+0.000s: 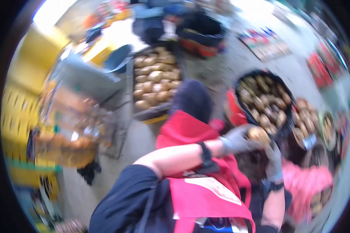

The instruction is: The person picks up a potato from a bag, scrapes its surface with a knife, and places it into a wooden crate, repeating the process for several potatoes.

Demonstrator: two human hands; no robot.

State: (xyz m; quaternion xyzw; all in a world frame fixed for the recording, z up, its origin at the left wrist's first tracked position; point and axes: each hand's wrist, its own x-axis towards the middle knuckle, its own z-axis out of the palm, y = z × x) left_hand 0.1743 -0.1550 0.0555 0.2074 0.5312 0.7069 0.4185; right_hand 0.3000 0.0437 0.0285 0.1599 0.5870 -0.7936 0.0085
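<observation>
My left hand (237, 140), in a grey glove, is closed around a golden-brown potato (258, 135). My right hand (274, 161), also gloved, holds the same potato from its lower right side; motion blur smears its fingers. Just beyond the hands stands a red bucket (233, 108) lined with a black bag, with many brown potatoes (263, 101) inside. Ahead of my knee sits a dark crate (146, 115) packed with rows of smooth potatoes (155, 75).
More potatoes (305, 116) lie right of the bucket, near a pink bag (305, 180). Another black-lined bucket (200, 37) stands at the back. A cardboard sheet (264, 48) lies on the floor. Yellow crates (17, 108) and clear plastic bags (72, 136) are on the left.
</observation>
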